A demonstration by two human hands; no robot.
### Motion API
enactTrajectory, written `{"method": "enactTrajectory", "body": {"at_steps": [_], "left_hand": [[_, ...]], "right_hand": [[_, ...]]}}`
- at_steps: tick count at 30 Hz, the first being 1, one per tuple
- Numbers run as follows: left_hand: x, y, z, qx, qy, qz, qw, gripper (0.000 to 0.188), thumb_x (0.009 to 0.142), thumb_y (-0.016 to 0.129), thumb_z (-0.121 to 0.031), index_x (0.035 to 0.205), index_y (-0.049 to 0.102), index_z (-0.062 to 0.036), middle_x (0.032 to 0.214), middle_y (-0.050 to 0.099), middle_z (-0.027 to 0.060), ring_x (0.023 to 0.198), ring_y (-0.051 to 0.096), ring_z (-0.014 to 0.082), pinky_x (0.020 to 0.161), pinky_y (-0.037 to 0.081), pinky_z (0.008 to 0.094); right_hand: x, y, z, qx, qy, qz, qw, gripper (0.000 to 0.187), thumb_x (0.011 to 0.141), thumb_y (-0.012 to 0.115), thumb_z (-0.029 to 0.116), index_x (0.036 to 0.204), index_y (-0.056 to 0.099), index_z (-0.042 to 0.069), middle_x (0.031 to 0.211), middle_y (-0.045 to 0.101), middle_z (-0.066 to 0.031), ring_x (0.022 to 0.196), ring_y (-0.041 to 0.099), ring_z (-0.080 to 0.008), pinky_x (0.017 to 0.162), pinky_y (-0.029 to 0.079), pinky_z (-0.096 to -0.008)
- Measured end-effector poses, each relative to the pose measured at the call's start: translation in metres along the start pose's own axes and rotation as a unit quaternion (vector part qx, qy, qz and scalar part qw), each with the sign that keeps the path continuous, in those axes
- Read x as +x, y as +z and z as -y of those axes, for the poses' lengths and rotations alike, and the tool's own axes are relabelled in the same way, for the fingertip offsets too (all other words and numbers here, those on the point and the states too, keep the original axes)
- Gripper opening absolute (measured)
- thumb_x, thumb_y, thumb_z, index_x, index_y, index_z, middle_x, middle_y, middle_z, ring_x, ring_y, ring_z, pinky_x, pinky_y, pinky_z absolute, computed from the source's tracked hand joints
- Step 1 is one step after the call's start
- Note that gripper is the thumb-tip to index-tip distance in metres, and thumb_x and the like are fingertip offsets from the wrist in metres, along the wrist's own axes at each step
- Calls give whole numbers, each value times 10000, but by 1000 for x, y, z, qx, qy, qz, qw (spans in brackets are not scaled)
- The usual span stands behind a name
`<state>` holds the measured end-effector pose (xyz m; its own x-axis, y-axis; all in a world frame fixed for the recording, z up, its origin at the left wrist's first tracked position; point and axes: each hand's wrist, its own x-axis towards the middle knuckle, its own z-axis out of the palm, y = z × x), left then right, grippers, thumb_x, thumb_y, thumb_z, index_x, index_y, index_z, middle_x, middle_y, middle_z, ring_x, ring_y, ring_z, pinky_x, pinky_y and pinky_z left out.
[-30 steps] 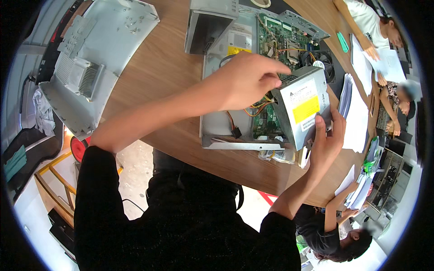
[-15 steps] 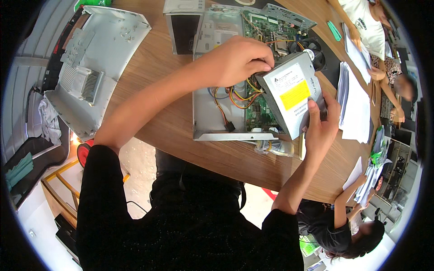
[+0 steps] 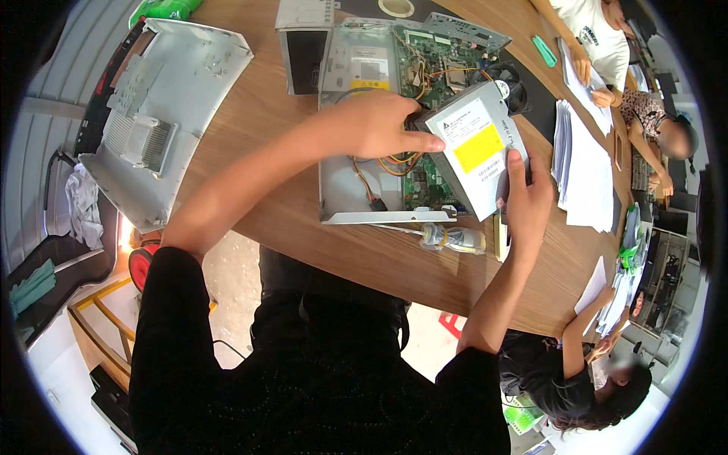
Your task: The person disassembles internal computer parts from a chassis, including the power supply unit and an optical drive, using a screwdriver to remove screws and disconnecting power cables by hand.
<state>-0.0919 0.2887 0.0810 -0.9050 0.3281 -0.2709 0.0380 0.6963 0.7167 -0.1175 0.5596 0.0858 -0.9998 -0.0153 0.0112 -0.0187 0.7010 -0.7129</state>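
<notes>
1. While both hands hold it, the grey power supply unit (image 3: 476, 155) with a yellow label sits tilted right of the frame's centre; the left hand (image 3: 377, 126) has its grip closed on the unit's left corner.
2. Along the unit's right edge, the right hand (image 3: 528, 201) clasps it, thumb pressed on the face.
3. Below the unit lies the open computer case (image 3: 356, 178) with a green motherboard (image 3: 447, 57) and orange cables (image 3: 396, 163).
4. Just under the case on the wooden desk (image 3: 258, 129) lies a screwdriver (image 3: 447, 237).
5. At upper left rests a white side panel (image 3: 163, 114); paper stacks (image 3: 588, 171) lie at right.
</notes>
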Motion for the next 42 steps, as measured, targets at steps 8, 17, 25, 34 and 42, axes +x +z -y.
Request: {"method": "enactTrajectory", "body": {"at_steps": [8,17,25,34,42], "left_hand": [[-1,34,21,-246,60,-61,965,474,971,601,-442,1058,727,6,907,756,135,825,700,268,763,523,390],[-10,26,-3,-357,59,-171,916,426,946,666,-349,1122,719,34,848,758,126,729,674,116,663,484,276],[-37,69,-47,-166,51,-32,984,670,981,568,-73,1490,158,74,1446,468,316,1255,572,404,960,511,411],[-28,34,-15,-188,109,-66,974,298,989,546,-31,1273,614,29,1204,716,125,978,673,169,875,523,321],[-2,20,10,-152,141,-260,943,172,899,719,-127,1016,671,-10,878,721,75,831,677,141,777,534,298]], "right_hand": [[-20,-7,28,-12,-28,-60,998,435,971,652,377,1104,728,-30,708,647,-111,655,527,-101,601,444,-295],[-11,-4,71,-55,-136,-169,975,410,962,651,375,1058,743,-13,706,678,-167,635,616,-186,635,490,-341],[94,16,32,95,-169,-76,978,366,965,647,336,944,757,-12,714,663,-19,630,497,-65,565,373,-250],[141,35,42,49,-152,74,984,225,923,620,180,860,708,-17,726,684,-69,646,606,-132,573,455,-291],[144,33,17,208,-134,117,962,242,981,592,186,1010,734,-9,899,713,-23,772,601,-62,700,468,-215]]}}
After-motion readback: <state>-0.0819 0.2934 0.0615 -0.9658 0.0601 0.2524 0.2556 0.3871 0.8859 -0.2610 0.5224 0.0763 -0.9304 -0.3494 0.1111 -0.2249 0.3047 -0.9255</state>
